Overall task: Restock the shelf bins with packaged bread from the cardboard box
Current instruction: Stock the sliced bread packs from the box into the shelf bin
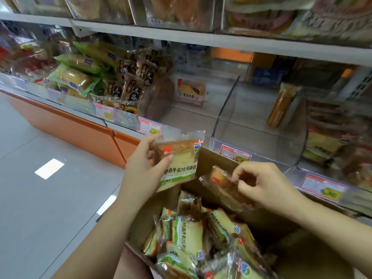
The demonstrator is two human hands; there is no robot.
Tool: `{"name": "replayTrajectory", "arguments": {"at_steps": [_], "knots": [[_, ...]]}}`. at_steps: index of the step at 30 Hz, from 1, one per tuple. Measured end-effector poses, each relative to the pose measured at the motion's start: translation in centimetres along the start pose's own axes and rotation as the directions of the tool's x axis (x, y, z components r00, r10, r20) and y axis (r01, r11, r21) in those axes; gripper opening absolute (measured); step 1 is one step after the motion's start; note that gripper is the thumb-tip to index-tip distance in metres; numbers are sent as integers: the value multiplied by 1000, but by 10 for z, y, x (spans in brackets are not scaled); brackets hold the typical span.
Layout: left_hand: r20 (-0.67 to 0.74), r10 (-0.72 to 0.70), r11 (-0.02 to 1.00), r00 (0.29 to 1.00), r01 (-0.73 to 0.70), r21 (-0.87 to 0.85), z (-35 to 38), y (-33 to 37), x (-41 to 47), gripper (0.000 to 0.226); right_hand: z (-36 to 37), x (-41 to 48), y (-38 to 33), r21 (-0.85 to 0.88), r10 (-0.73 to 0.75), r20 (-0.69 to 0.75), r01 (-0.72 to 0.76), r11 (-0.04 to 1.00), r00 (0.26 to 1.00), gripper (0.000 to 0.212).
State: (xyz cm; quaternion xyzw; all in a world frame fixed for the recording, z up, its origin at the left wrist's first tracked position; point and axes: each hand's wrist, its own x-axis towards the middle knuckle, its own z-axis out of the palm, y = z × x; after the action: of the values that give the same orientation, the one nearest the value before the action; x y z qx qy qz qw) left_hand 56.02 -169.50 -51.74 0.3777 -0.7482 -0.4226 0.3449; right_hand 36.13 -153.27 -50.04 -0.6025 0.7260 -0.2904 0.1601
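The left hand (145,164) grips a packet of milk toast (179,160) upright by its left edge, thumb on the front, label facing the camera. The right hand (263,184) pinches a second packet (225,190) by its wrapper, tilted, just above the open cardboard box (213,158). More loose packets (187,238) lie heaped in the box below both hands.

The step looks like carrying these 2 packets up to the shelf. The clear bin (251,121) directly behind the box is nearly bare, so it seems the likely target. The bread is soft, so a light hold by the wrapper edges is wiser than squeezing the loaf. Each packet should clear the bin's front lip, then stand upright with the label forward, starting at the back so that later ones can line up in front.

Which bin this product belongs in cannot be told: the price tags (234,155) are too blurred to match. A purple-labelled packet (192,91) sits alone at the back of the neighbouring section. The second packet's label is unreadable. The box's base and whatever supports it are cut off below.
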Motion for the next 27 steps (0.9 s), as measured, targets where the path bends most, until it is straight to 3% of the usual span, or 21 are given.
{"name": "replayTrajectory", "arguments": {"at_steps": [2,6,10,14,18,22,27], "knots": [[116,-13,998,993,6,63,16,3,3,46,-24,-1,2,-40,-71,25,72,997,997,11],[293,-53,998,955,42,45,50,7,6,46,-56,-4,1,-140,-174,148,195,971,974,17],[351,-92,995,932,98,0,65,14,9,45,-78,-9,-3,-233,-220,241,276,932,945,19],[438,-103,989,893,140,-52,69,31,8,49,-92,-10,-8,-266,-250,212,302,915,945,22],[508,-53,992,860,102,-69,70,52,6,49,-101,-6,-8,-275,-241,126,267,923,962,19],[489,-31,998,872,51,-27,74,65,7,48,-108,-10,-1,-257,-185,59,194,947,981,19],[477,-18,998,879,44,-44,82,75,9,46,-110,-17,9,-290,-64,62,79,954,996,16]]}}
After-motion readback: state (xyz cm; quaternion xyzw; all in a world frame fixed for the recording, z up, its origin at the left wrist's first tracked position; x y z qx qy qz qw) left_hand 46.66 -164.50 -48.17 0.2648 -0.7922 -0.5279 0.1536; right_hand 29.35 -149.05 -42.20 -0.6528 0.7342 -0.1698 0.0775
